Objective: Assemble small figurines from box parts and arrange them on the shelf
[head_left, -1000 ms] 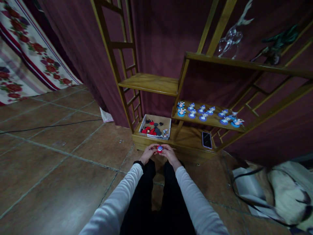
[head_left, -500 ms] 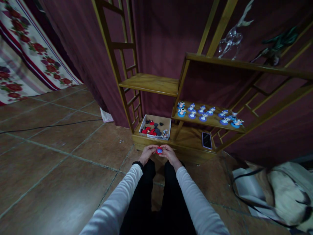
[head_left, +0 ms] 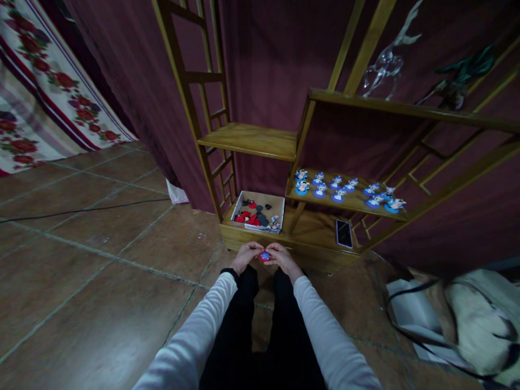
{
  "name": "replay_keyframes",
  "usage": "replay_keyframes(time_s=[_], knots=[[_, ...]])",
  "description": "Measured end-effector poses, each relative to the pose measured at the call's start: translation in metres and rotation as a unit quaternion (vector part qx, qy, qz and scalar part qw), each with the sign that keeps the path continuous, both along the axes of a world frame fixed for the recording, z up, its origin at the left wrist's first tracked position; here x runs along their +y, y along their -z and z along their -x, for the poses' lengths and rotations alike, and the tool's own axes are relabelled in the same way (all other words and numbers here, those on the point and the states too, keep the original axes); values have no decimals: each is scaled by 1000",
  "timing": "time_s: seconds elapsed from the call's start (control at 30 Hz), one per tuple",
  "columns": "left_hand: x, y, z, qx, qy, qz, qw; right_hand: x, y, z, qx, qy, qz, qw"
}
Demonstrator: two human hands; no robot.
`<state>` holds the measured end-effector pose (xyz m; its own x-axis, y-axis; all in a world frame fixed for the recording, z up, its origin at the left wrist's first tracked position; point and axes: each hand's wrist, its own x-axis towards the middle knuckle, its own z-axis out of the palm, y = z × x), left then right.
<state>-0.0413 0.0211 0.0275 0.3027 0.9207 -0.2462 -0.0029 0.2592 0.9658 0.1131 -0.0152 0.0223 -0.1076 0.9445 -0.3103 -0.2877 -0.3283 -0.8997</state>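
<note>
My left hand (head_left: 245, 257) and my right hand (head_left: 283, 257) meet in front of the low shelf, pinching between them a small round red piece (head_left: 265, 255) with a bluish-purple top. Its finer detail is too small to make out. Just beyond my fingers, an open cardboard box (head_left: 278, 202) stands on the bottom board. Inside it lie red pieces (head_left: 252, 219), dark grey discs (head_left: 262, 219) and a few small figures. On the middle shelf, to the right, several small figurines (head_left: 320, 189) with blue or purple bases stand in two rough rows.
A phone (head_left: 343, 233) lies on the bottom board (head_left: 314, 225) at the right. Higher up stand a clear deer figure (head_left: 384, 70) and a dark green ornament (head_left: 463, 76). Bags (head_left: 471, 314) rest on the floor at the right; a cable (head_left: 89, 208) crosses the tiles at the left.
Both hands and the red piece have shifted very slightly down towards me. The piece's bluish top is tilted more into view. Box and figurines stay put.
</note>
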Motion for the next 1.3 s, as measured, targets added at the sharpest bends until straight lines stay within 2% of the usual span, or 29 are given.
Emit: replay_keyframes(time_s=[0.33, 0.63, 0.93, 1.1, 1.3], knots=[[-1, -2, 0, -7, 6, 7, 1000, 2, 1, -1, -17, -9, 1, 1000], [4, 7, 0, -21, -11, 19, 1000, 2, 3, -1, 47, 22, -2, 999], [2, 3, 0, -51, 51, 19, 997, 3, 3, -3, 93, 52, -21, 994], [2, 2, -1, -62, 56, 40, 996, 3, 4, -1, 100, 55, -30, 993], [2, 4, -2, -58, 48, 27, 997, 3, 6, 2, 71, 53, -36, 995]])
